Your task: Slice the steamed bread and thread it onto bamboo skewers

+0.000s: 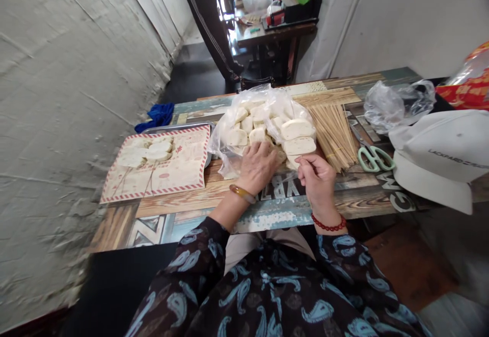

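Note:
A clear plastic bag (223, 138) lies open on the table, full of pale slices of steamed bun (257, 115). My left hand (260, 164) reaches in at its front edge, fingers bent and closed on a bun slice that they mostly cover. Just to the right, my right hand (316, 176) is closed in a pinch on the end of a skewer, which is mostly hidden. Three bun slices (300, 146) sit in a row above that hand, apparently on the skewer. Skewered slices (158, 151) lie on printed paper (183, 174) over a metal tray (178, 127) at left.
Loose wooden skewers (334, 136) lie right of the bag, beside green-handled scissors (376, 159). A white cap (439, 153) and a crumpled plastic bag (399, 105) sit farther right. A blue cloth (156, 117) is behind the tray. Another person (210, 26) stands beyond the table.

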Motion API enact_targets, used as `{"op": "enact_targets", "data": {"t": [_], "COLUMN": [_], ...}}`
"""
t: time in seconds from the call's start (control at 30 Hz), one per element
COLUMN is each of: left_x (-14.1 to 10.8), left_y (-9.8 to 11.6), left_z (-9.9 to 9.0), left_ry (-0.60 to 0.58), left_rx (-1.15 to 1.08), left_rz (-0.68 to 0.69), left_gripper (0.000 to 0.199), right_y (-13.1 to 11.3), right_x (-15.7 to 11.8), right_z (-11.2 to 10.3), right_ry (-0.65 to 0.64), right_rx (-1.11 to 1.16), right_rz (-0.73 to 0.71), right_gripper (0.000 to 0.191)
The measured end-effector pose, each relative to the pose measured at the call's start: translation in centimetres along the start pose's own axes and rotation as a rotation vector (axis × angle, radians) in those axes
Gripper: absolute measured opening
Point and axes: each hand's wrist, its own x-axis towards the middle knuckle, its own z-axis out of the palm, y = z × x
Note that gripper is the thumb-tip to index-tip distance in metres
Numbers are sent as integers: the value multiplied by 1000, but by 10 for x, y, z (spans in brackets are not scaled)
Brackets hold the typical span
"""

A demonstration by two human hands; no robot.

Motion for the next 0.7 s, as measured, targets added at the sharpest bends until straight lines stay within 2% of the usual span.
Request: {"op": "enact_targets", "data": {"t": [0.07,0.13,0.23,0.33,0.43,0.53,0.6,0.7], "left_x": [3,4,1,-4,-5,-2,-1,-2], "left_y": [4,6,3,-4,-16,-31,-41,-55], "left_z": [1,1,5,10,11,7,1,-8], "left_ry": [-55,-80,-40,32,147,243,276,283], "left_rx": [32,45,-3,-176,-546,-1118,-1466,-1800], "left_rz": [-26,-31,18,24,-160,-379,-459,-512], "left_gripper": [29,25,16,10,5,20,32,33], "right_y": [1,1,0,-1,-2,-2,-2,0], "right_x": [0,0,0,0,0,-1,-2,-2], "right_z": [0,0,1,1,1,1,2,2], "right_ry": [3,4,1,-1,-4,-6,-4,-10], "right_rx": [3,-3,-20,-35,-36,-20,-25,-46], "right_rz": [-2,-3,1,5,9,26,36,32], "right_gripper": [17,17,18,18,18,18,19,19]}}
